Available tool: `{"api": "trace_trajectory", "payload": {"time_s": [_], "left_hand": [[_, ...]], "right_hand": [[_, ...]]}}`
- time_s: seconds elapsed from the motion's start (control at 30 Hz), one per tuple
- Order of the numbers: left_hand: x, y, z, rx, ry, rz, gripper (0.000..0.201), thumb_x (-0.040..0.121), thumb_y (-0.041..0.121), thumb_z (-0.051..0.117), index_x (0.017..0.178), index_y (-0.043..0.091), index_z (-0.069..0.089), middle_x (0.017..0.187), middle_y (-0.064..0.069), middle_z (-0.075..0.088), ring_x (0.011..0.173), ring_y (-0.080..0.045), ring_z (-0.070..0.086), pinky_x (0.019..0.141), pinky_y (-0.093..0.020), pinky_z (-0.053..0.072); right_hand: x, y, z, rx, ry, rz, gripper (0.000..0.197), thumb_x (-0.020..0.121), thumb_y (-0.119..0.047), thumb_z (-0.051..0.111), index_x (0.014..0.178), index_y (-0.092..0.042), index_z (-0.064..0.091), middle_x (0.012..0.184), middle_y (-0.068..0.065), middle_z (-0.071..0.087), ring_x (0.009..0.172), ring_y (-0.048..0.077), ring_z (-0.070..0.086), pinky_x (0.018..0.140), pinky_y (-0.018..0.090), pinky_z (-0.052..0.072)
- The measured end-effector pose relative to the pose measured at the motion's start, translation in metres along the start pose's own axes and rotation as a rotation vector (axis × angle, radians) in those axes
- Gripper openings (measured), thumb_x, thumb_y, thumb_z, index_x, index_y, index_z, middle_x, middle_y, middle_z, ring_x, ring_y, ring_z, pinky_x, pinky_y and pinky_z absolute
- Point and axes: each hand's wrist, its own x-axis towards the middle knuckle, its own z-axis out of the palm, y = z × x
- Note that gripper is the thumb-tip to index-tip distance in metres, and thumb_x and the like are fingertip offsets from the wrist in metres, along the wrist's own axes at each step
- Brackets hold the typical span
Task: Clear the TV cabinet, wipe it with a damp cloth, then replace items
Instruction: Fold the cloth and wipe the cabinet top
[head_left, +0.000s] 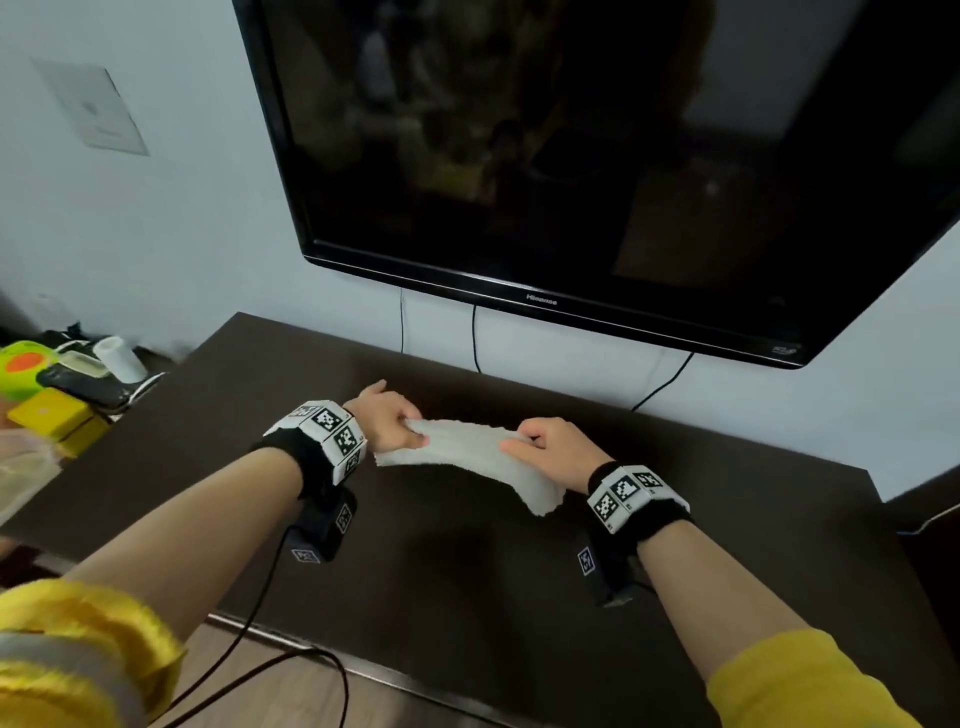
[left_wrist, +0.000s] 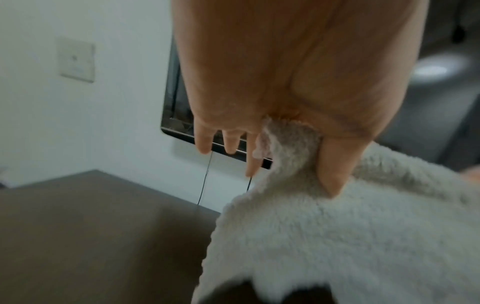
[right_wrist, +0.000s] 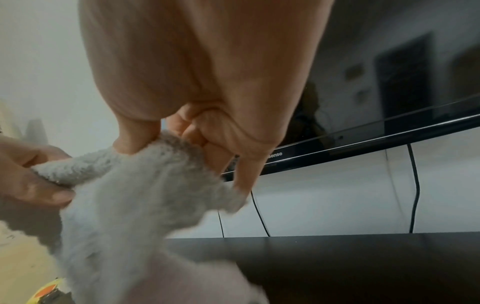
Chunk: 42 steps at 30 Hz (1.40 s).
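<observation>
I hold the white cloth (head_left: 470, 452) stretched between both hands, in the air above the middle of the dark TV cabinet (head_left: 467, 597), not touching its top. My left hand (head_left: 387, 423) pinches one end of the cloth, and my right hand (head_left: 553, 449) pinches the other end with its fingers curled in. From the head view I see the whole cloth sagging toward me, the wall-mounted TV (head_left: 571, 156) above the cabinet's back edge, and a clutter of things off the cabinet's left end: a green and orange toy (head_left: 21, 366), a yellow box (head_left: 54, 415) and a white cup (head_left: 120, 357). The left wrist view shows what the head view hides: my thumb pressed down on the fleecy cloth (left_wrist: 337, 236) while three fingers (left_wrist: 202, 142) stick out straight past it, with a wall plate (left_wrist: 76, 59) on the wall left of the cabinet. The right wrist view shows the underside of my right hand's grip, the cloth (right_wrist: 135, 205) bunched against my curled fingers (right_wrist: 244, 174), my left hand (right_wrist: 28, 174) at the far end, and cables (right_wrist: 414, 185) hanging from the TV down behind the cabinet
</observation>
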Motion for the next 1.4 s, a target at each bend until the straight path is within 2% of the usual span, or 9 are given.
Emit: {"api": "trace_trajectory", "payload": {"time_s": [0.13, 0.3, 0.43, 0.6, 0.77, 0.93, 1.07, 1.23, 1.4], "left_hand": [[0.002, -0.027, -0.019, -0.317, -0.015, -0.033, 0.023, 0.091, 0.027, 0.061, 0.095, 0.004, 0.063, 0.083, -0.008, 0.054, 0.078, -0.02, 0.051, 0.063, -0.023, 0.039], [0.002, -0.05, -0.028, -0.662, -0.018, -0.13, 0.02, 0.087, 0.018, 0.067, 0.106, 0.016, 0.06, 0.089, -0.001, 0.063, 0.073, -0.013, 0.063, 0.046, -0.02, 0.051], [0.009, -0.058, -0.037, -0.679, -0.025, -0.136, 0.036, 0.082, 0.019, 0.073, 0.114, 0.021, 0.056, 0.101, -0.002, 0.061, 0.084, -0.016, 0.064, 0.054, -0.029, 0.058], [0.014, -0.066, -0.045, -0.573, -0.143, -0.08, 0.062, 0.072, 0.006, 0.077, 0.124, 0.026, 0.049, 0.096, -0.018, 0.059, 0.078, -0.029, 0.057, 0.085, -0.052, 0.053], [0.024, -0.076, -0.044, -0.363, -0.31, -0.047, 0.054, 0.063, 0.002, 0.077, 0.112, 0.02, 0.062, 0.095, -0.002, 0.068, 0.087, -0.024, 0.062, 0.076, -0.032, 0.052], [0.034, -0.08, -0.039, -0.304, -0.149, -0.195, 0.013, 0.085, 0.024, 0.068, 0.078, 0.013, 0.064, 0.074, -0.003, 0.054, 0.067, -0.014, 0.052, 0.067, -0.024, 0.049], [0.042, -0.072, -0.041, -0.492, 0.021, -0.207, 0.024, 0.094, 0.027, 0.057, 0.114, 0.013, 0.06, 0.095, 0.001, 0.058, 0.096, -0.017, 0.054, 0.079, -0.02, 0.045], [0.056, -0.058, -0.039, -0.982, 0.12, -0.262, 0.019, 0.098, 0.017, 0.049, 0.082, 0.007, 0.055, 0.047, 0.004, 0.058, 0.038, -0.004, 0.053, 0.039, -0.013, 0.04], [0.067, -0.07, -0.032, -0.915, 0.347, -0.269, 0.016, 0.09, 0.023, 0.062, 0.082, 0.014, 0.052, 0.084, -0.009, 0.061, 0.07, -0.023, 0.061, 0.065, -0.035, 0.056]], "right_hand": [[0.017, -0.01, 0.012, 0.146, 0.006, 0.035, 0.03, 0.086, -0.037, 0.063, 0.065, -0.017, 0.054, 0.069, 0.003, 0.057, 0.066, 0.013, 0.054, 0.066, 0.031, 0.043], [0.027, -0.023, 0.024, 0.302, 0.04, 0.116, 0.025, 0.088, -0.039, 0.063, 0.07, -0.021, 0.063, 0.069, -0.002, 0.063, 0.063, 0.01, 0.058, 0.063, 0.025, 0.045], [0.034, -0.027, 0.027, 0.322, -0.03, 0.23, 0.029, 0.083, -0.05, 0.065, 0.075, -0.022, 0.067, 0.075, 0.0, 0.066, 0.07, 0.016, 0.062, 0.068, 0.031, 0.049], [0.045, -0.034, 0.02, 0.21, -0.236, 0.342, 0.027, 0.07, -0.009, 0.081, 0.094, -0.013, 0.068, 0.096, 0.009, 0.071, 0.089, 0.025, 0.068, 0.08, 0.039, 0.058], [0.053, -0.029, 0.013, -0.036, -0.207, 0.396, 0.01, 0.076, -0.006, 0.071, 0.079, -0.015, 0.067, 0.069, 0.001, 0.062, 0.062, 0.014, 0.057, 0.047, 0.018, 0.045], [0.063, -0.014, 0.008, 0.169, -0.127, 0.374, 0.01, 0.08, -0.005, 0.061, 0.087, -0.008, 0.068, 0.074, 0.004, 0.061, 0.07, 0.016, 0.057, 0.063, 0.027, 0.045], [0.072, -0.008, 0.003, 0.297, -0.049, 0.336, 0.009, 0.085, -0.008, 0.057, 0.087, -0.014, 0.062, 0.087, 0.005, 0.06, 0.084, 0.019, 0.056, 0.077, 0.033, 0.046], [0.081, -0.006, -0.001, 0.544, 0.116, 0.407, 0.031, 0.088, -0.018, 0.062, 0.116, -0.024, 0.047, 0.108, 0.005, 0.055, 0.091, 0.017, 0.056, 0.08, 0.034, 0.051], [0.083, -0.011, -0.003, 0.855, 0.029, 0.412, 0.08, 0.083, -0.003, 0.069, 0.142, -0.034, 0.024, 0.118, 0.001, 0.051, 0.1, 0.023, 0.059, 0.081, 0.045, 0.054]]}}
